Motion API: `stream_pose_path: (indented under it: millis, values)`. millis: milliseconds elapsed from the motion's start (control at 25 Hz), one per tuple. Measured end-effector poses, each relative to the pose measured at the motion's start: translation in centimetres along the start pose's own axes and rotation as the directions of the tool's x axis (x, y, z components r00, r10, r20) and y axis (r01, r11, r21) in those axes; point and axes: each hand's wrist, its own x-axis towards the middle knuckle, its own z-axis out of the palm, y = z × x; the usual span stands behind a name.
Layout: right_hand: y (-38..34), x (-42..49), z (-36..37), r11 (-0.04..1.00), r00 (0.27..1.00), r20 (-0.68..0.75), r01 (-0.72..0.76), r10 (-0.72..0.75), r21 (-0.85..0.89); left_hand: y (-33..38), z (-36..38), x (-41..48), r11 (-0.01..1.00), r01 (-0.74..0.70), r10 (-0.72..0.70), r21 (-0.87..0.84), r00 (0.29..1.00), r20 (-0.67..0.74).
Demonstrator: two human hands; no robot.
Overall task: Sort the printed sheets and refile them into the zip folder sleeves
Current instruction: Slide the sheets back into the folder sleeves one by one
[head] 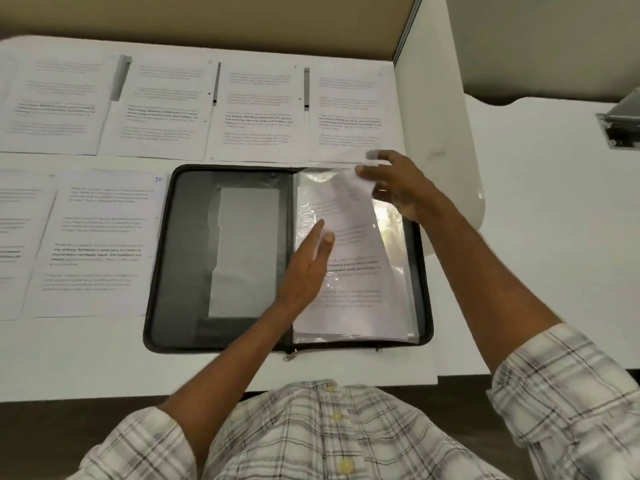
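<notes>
White desk [519,271] carried everything, with a beige partition behind it. Four printed pages [259,112] lay side by side in a far row, and two more pages [100,244] lay at the near left, just beside the zip folder [187,254]. That black folder lay open flat in front of the person, its left half showing a grey pocket and its right half holding a stack of clear sleeves [398,258]. One printed sheet [353,271] lay tilted on the top sleeve, its upper corner lifted off the stack; whether its lower part sat inside the plastic could not be told. The right hand [398,188] pinched that raised top corner between thumb and fingers. The left hand [308,271] lay flat with straight fingers pressing the sheet's left side down. A metal zip pull [290,355] stuck out from the folder's near edge, and a handwritten "10" [158,179] marked one near-left page.
</notes>
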Motion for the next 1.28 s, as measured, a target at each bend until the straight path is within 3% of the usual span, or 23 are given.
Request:
stream_pose_path:
  millis: [200,280,400,520,640,760,840,880,960,1080,1280]
  values:
    - [-1.5,-0.5,7.2,0.939,0.977,0.207,-0.033,-0.041,0.342,6.4,-5.1,-3.1,0.965,0.011,-0.036,-0.263,0.995,-0.090]
    - [-1.0,-0.8,9.8,0.943,0.954,0.289,-0.021,-0.081,0.333,7.5,-7.7,-3.8,0.967,-0.008,-0.025,-0.256,0.992,-0.127]
    - [1.1,-1.2,12.1,0.986,0.920,0.358,0.136,-0.160,0.093,6.8,-11.7,-3.9,0.982,0.079,-0.111,-0.174,0.977,-0.183]
    - [4.7,-1.6,12.8,0.933,0.900,0.336,0.337,-0.279,-0.128,3.6,-16.1,-3.9,0.994,0.096,-0.105,-0.045,0.944,-0.311]
    - [9.8,-2.8,13.7,0.704,0.871,0.347,0.487,-0.348,-0.516,-0.3,-19.7,-3.3,0.980,0.150,-0.086,0.132,0.913,-0.399]
    - [15.6,-3.9,16.4,0.437,0.825,0.441,0.562,-0.353,-0.702,-4.3,-21.3,-2.7,0.908,0.144,0.034,0.394,0.911,-0.412]
    - [18.1,-4.1,18.4,0.283,0.826,0.453,0.547,-0.336,-0.788,-6.6,-21.2,-2.8,0.802,0.016,0.235,0.597,0.911,-0.340]
    - [19.0,-4.2,19.6,0.222,0.840,0.423,0.509,-0.340,-0.832,-7.8,-21.1,-2.9,0.700,-0.059,0.344,0.712,0.902,-0.263]
    - [20.0,-4.7,21.2,0.176,0.861,0.339,0.426,-0.378,-0.887,-9.8,-20.4,-3.3,0.504,-0.188,0.456,0.843,0.887,-0.075]
    - [20.7,-5.1,22.7,0.170,0.868,0.257,0.355,-0.424,-0.919,-12.1,-20.2,-4.1,0.434,-0.293,0.360,0.852,0.923,0.134]
    - [18.4,-4.6,25.7,0.254,0.877,0.146,0.286,-0.457,-0.924,-12.4,-21.9,-3.8,0.381,-0.359,0.289,0.852,0.922,0.259]
